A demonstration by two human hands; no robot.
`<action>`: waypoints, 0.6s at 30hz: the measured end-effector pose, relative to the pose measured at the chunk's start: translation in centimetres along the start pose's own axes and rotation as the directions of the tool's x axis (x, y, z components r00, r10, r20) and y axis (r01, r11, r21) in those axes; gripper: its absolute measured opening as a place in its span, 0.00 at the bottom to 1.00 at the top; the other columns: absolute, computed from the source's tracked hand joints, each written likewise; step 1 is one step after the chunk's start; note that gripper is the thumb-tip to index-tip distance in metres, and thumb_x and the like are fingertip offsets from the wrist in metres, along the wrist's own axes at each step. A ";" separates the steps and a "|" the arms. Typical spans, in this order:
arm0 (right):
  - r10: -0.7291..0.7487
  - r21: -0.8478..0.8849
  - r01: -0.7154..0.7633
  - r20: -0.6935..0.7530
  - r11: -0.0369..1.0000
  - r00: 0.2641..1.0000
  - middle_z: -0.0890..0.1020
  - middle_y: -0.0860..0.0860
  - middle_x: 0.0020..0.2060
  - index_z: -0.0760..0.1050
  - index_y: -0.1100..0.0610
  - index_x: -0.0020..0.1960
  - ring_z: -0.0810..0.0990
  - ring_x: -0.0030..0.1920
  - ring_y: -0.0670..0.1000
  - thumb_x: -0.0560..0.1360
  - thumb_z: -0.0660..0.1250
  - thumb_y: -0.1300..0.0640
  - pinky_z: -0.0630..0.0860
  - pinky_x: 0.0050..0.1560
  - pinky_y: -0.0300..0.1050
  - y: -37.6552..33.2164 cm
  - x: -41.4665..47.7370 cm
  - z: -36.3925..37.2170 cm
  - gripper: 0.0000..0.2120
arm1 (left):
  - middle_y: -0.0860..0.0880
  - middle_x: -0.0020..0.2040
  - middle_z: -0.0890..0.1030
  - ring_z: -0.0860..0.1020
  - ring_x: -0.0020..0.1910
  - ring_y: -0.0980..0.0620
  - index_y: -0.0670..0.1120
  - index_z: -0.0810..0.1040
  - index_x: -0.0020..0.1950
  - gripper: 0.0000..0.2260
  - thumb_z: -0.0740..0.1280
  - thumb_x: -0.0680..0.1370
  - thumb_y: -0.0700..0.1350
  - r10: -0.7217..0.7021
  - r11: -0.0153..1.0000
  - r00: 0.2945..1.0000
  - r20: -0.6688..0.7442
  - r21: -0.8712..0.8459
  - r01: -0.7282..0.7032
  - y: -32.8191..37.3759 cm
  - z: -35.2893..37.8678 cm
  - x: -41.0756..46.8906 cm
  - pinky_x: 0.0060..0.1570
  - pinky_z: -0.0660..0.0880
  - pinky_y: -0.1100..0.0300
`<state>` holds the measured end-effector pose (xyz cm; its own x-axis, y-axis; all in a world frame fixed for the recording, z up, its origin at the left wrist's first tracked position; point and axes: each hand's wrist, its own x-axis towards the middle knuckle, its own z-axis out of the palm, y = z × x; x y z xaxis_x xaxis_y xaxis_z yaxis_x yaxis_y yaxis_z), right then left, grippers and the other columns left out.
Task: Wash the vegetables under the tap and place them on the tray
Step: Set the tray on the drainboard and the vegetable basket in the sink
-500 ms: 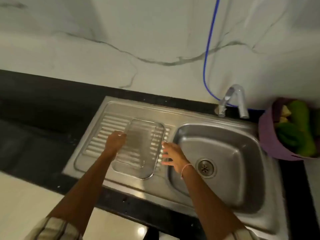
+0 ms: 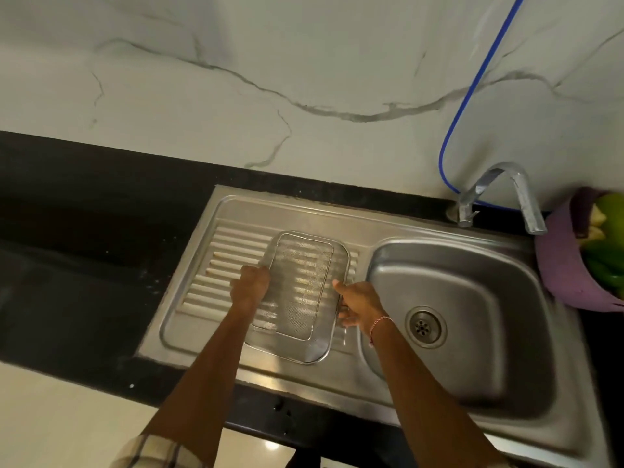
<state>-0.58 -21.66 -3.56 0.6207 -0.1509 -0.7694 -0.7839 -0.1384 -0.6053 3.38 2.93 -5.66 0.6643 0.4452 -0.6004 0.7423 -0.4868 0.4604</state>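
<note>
On the ribbed draining board (image 2: 216, 265), the left hand (image 2: 251, 287) curls its fingers over the nine o'clock rim of the wire-mesh tray (image 2: 312, 236). The right hand (image 2: 361, 304) pinches the three o'clock rim, thumb on top. To seat it well, both sides should go down level, flat on the ribs, clear of the basin (image 2: 472, 282). The tap (image 2: 520, 194) stands at the basin's one o'clock. The green vegetables (image 2: 607, 265) sit in a purple basket (image 2: 567, 282) at three o'clock. No writing is legible.

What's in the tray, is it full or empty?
Empty. Only the ribs of the sink show through the tray; the vegetables sit in the purple bowl.
</note>
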 end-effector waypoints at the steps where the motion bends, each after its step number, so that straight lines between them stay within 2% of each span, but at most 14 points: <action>1: 0.009 0.016 -0.009 0.001 1.000 1.000 0.87 0.61 0.48 0.81 0.64 0.54 0.87 0.42 0.60 0.79 0.73 0.43 0.86 0.49 0.64 0.0 0.0 -0.1 0.22 | 0.41 0.64 0.78 0.78 0.61 0.36 0.43 0.73 0.70 0.28 0.58 0.79 0.62 -0.004 0.998 0.999 0.037 -0.065 0.007 -0.1 -0.3 0.1 0.64 0.76 0.42; 3: 0.010 0.080 -0.011 0.015 0.997 1.000 0.87 0.62 0.48 0.82 0.64 0.55 0.86 0.42 0.59 0.78 0.73 0.42 0.84 0.53 0.65 -0.1 0.1 -0.2 0.24 | 0.42 0.56 0.83 0.82 0.53 0.39 0.43 0.77 0.64 0.36 0.59 0.69 0.68 -0.033 0.974 0.997 0.070 -0.223 0.048 -0.8 -0.7 0.3 0.58 0.80 0.40; 5: -0.024 0.091 0.022 0.012 0.996 1.000 0.86 0.57 0.44 0.83 0.63 0.57 0.83 0.38 0.54 0.79 0.73 0.44 0.84 0.56 0.60 -1.2 -0.6 -0.6 0.21 | 0.42 0.51 0.85 0.83 0.47 0.41 0.43 0.81 0.57 0.27 0.63 0.72 0.64 -0.040 0.938 0.988 0.152 -0.335 0.090 0.2 -1.6 -1.7 0.50 0.83 0.45; 7: -0.076 0.103 0.073 0.020 0.992 0.997 0.85 0.49 0.37 0.83 0.60 0.58 0.82 0.33 0.47 0.81 0.72 0.49 0.85 0.46 0.49 -3.2 -1.7 -1.5 0.15 | 0.43 0.49 0.85 0.83 0.44 0.43 0.43 0.83 0.53 0.16 0.66 0.78 0.55 -0.027 0.916 0.975 0.220 -0.386 0.112 1.8 -2.4 -3.2 0.38 0.81 0.54; 8: -0.109 0.115 0.106 0.017 0.988 0.994 0.84 0.47 0.34 0.82 0.59 0.58 0.81 0.30 0.43 0.81 0.72 0.51 0.82 0.38 0.43 -4.5 -2.4 -2.2 0.12 | 0.43 0.49 0.86 0.83 0.44 0.43 0.42 0.83 0.54 0.15 0.67 0.78 0.53 -0.012 0.906 0.971 0.238 -0.407 0.111 2.3 -2.6 -3.2 0.36 0.79 0.56; 9: -0.156 0.125 0.153 0.010 0.980 0.988 0.85 0.46 0.35 0.82 0.59 0.59 0.81 0.29 0.41 0.80 0.73 0.53 0.78 0.34 0.40 -5.7 -3.0 -3.0 0.11 | 0.43 0.49 0.86 0.83 0.47 0.42 0.41 0.83 0.55 0.16 0.68 0.79 0.53 0.008 0.899 0.971 0.238 -0.426 0.097 2.9 -3.0 -3.4 0.39 0.78 0.56; 12: -0.398 0.112 0.399 -0.034 0.910 0.917 0.88 0.51 0.47 0.82 0.58 0.63 0.87 0.40 0.47 0.78 0.75 0.59 0.81 0.41 0.42 -9.6 -5.2 -5.2 0.14 | 0.45 0.51 0.87 0.83 0.50 0.43 0.44 0.83 0.58 0.17 0.62 0.84 0.54 0.194 0.814 0.953 0.234 -0.581 -0.023 4.5 -4.2 -4.0 0.49 0.78 0.50; 15: -0.670 0.072 0.671 -0.033 0.738 0.741 0.88 0.56 0.47 0.84 0.52 0.59 0.86 0.46 0.50 0.74 0.77 0.67 0.84 0.51 0.43 -12.3 -7.6 -6.9 0.17 | 0.44 0.62 0.84 0.82 0.60 0.44 0.45 0.78 0.68 0.20 0.57 0.86 0.56 0.361 0.609 0.902 0.237 -0.793 -0.035 6.1 -5.5 -4.6 0.60 0.78 0.48; 16: -0.730 0.062 0.728 0.002 0.683 0.684 0.88 0.56 0.46 0.84 0.51 0.57 0.85 0.47 0.48 0.72 0.78 0.68 0.83 0.54 0.41 -12.8 -8.4 -7.6 0.18 | 0.44 0.64 0.83 0.81 0.64 0.44 0.46 0.76 0.70 0.20 0.57 0.86 0.56 0.403 0.527 0.881 0.249 -0.850 -0.001 6.3 -5.9 -4.4 0.63 0.77 0.46; 18: -0.794 -0.060 0.801 0.110 0.596 0.598 0.88 0.45 0.47 0.84 0.50 0.54 0.86 0.50 0.43 0.70 0.79 0.69 0.80 0.56 0.36 -12.6 -8.9 -8.8 0.19 | 0.43 0.67 0.81 0.80 0.66 0.42 0.45 0.76 0.70 0.18 0.60 0.85 0.52 0.485 0.414 0.829 0.276 -0.908 0.060 5.9 -6.8 -4.1 0.68 0.74 0.42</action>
<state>3.97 -27.19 12.70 0.9919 0.1272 -0.0026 0.0311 -0.2622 -0.9645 5.60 3.34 3.92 0.8873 -0.0746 -0.4551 0.4266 0.5074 0.7487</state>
